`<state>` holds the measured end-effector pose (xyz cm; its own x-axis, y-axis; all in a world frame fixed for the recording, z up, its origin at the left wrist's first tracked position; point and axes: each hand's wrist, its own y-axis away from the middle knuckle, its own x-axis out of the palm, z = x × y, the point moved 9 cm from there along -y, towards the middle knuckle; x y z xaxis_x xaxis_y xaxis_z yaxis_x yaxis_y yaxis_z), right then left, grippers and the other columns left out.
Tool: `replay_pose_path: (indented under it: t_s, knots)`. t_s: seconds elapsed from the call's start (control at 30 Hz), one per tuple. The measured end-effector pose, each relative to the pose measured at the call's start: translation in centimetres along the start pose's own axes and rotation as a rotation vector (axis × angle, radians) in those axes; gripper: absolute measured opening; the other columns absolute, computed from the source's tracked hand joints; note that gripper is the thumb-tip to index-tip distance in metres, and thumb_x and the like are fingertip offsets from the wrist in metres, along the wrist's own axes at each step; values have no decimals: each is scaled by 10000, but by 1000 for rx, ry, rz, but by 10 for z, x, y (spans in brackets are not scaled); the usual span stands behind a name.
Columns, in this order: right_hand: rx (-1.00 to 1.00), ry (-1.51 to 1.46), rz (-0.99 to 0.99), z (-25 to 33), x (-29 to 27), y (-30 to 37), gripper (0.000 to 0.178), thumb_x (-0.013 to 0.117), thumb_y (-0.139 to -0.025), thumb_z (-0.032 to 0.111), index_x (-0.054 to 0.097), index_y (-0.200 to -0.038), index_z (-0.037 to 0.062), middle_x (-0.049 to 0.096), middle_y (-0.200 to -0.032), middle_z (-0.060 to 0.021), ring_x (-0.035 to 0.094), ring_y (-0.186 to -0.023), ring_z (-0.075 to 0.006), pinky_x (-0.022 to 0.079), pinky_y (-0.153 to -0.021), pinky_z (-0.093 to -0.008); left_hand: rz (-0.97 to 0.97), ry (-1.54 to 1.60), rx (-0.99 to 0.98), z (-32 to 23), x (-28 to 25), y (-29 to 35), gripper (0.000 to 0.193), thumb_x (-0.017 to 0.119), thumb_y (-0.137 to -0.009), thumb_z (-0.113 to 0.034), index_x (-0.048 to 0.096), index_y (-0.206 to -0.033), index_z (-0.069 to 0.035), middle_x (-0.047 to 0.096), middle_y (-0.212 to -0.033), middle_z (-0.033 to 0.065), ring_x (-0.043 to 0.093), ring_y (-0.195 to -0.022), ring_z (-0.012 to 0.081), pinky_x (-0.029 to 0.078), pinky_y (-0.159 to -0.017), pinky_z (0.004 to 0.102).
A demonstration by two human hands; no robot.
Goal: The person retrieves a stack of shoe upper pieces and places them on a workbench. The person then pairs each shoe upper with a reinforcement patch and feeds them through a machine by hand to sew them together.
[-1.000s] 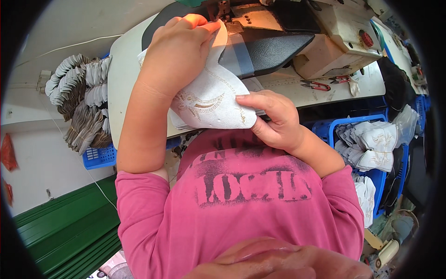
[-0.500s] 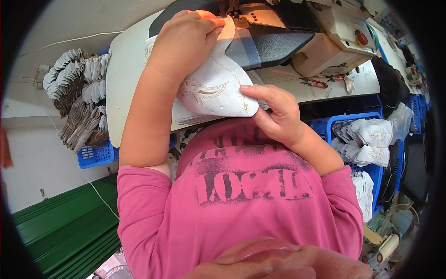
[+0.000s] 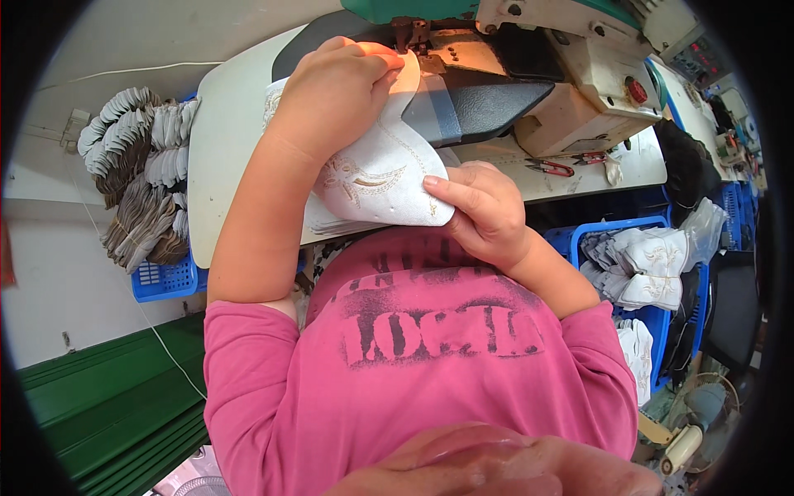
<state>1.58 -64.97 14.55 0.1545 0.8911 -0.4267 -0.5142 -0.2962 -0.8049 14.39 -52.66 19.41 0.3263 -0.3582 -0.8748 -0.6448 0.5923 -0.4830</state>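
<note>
A white panel (image 3: 364,178) with tan embroidery and a curved edge lies under my hands; whether it is leather or cloth I cannot tell. Its far tip reaches the needle area of a sewing machine (image 3: 413,37). My left hand (image 3: 347,91) grips the far part with bent fingers, fingertips close beside the needle area. At the panel's near right corner, my right hand (image 3: 488,207) pinches the edge between thumb and fingers. More white pieces (image 3: 331,221) lie stacked beneath the panel, mostly hidden by it.
Left of the white table (image 3: 219,149), bundled pieces (image 3: 136,157) sit on a blue basket (image 3: 161,281). Red-handled thread snips (image 3: 550,168) lie right of the machine. Another blue basket (image 3: 608,227) at the right holds white embroidered pieces (image 3: 649,264); a fan (image 3: 703,405) stands below.
The view has tilted, showing more of the machine's top. My right hand's fingers have drawn closer together at the panel's corner. My left hand keeps its grip near the needle area.
</note>
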Motion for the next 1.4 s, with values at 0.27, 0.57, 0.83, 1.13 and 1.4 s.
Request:
replay_pose_path:
  t_s: [0.27,0.57,0.83,1.13,1.4]
  knots:
    - [-79,30,10,-1,-5,-4,521,725,-680,-21,700,-1191,76,706,-1035,-92,658,-824,-277,506,-716,-384,29,-3,-10,2,0,-3,214,631,-907,-158,763,-1060,-88,738,-1108,33,641,-1020,268,518,-935,376]
    - [-91,242,-17,2,-11,-8,510,748,-646,21,737,-1143,136,691,-1045,-38,611,-930,-248,471,-804,-373,136,-30,-23,7,-2,-7,262,660,-920,-219,752,-1125,-85,732,-1123,72,628,-1036,273,507,-942,383]
    - [-146,339,-34,5,-13,-13,446,765,-660,91,750,-1100,162,685,-1037,-6,590,-961,-235,433,-830,-382,178,32,65,6,2,-6,309,708,-906,-275,751,-1145,-85,717,-1159,98,612,-1059,287,493,-955,396]
    - [-147,403,-52,0,-22,-17,384,764,-663,100,753,-1040,171,690,-1025,3,586,-978,-241,423,-827,-386,122,61,24,2,-2,-8,263,698,-924,-292,773,-1111,-122,709,-1151,92,632,-1055,271,513,-927,381]
    - [-100,419,-54,-16,-32,-21,359,761,-656,72,755,-1005,159,720,-1034,10,601,-997,-262,419,-869,-388,174,-17,40,-4,-3,-11,278,661,-949,-303,770,-1144,-137,714,-1144,84,639,-1052,273,519,-923,387]
